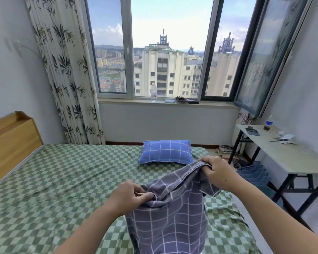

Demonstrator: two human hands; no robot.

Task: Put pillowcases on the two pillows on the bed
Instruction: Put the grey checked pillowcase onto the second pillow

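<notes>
Pillowcases are being dealt with one at a time, and the job appears to be roughly half done. One pillow, already dressed in a blue grid-patterned case, is lying on the far side of the bed, near the edge facing the window. A second case, the grey checked pillowcase, is being held up above the near part of the green checkered sheet. Its upper edge is being pinched by the left hand, thumb and fingers closed on a fold of cloth, while the opposite part of that edge is being gripped by the right hand, fingers curled around the hem. Between the two hands the fabric is being spread, as if the opening were being found. The lower part of the case is hanging full, so a pillow may already be inside, though this cannot be told for certain. Judged from this, the second case is yet to be pulled on fully and settled.
</notes>
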